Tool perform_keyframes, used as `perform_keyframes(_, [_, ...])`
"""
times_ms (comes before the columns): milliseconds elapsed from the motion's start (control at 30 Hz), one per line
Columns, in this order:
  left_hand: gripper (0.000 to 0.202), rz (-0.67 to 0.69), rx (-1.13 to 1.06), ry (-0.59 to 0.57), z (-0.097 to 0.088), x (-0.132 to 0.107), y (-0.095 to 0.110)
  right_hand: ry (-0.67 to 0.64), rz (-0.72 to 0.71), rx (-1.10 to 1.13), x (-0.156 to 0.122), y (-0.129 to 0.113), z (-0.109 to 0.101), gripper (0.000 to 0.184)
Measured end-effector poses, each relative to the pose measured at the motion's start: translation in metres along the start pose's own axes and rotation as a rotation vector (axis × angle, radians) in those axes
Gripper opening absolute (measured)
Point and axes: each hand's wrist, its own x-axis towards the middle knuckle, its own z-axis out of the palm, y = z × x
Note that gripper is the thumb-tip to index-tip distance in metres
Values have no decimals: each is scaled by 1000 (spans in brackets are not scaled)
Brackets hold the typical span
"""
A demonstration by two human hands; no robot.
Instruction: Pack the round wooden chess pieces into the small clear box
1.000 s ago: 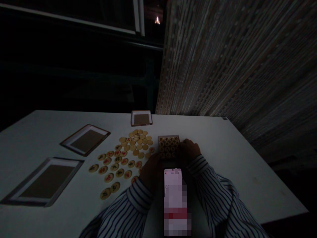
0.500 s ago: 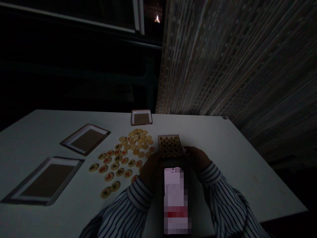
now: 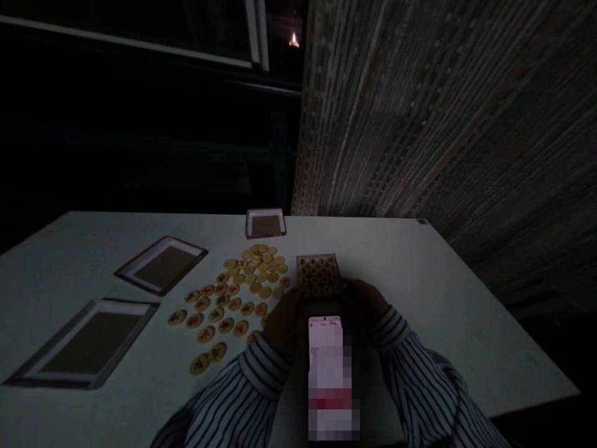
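Observation:
A small brown box packed with round wooden game pieces stands mid-table. My left hand lies against its near left corner and my right hand against its near right corner. Both hands are dark shapes, and the fingers cannot be made out. Several loose round pieces with red or dark marks lie spread to the left of the box. Both my sleeves are striped.
A lit phone sits upright between my forearms at the near edge. Two flat brown trays lie on the left of the white table. A small tray sits at the back. A woven blind hangs at the right.
My right hand has slid from the box's right side back to its near right corner. The left hand and the pieces have stayed put.

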Motion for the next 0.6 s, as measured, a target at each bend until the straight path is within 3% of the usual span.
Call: perform_keyframes(600, [35,24,20,-3,-4,1,2,21,-9,8,2,-2,3,40])
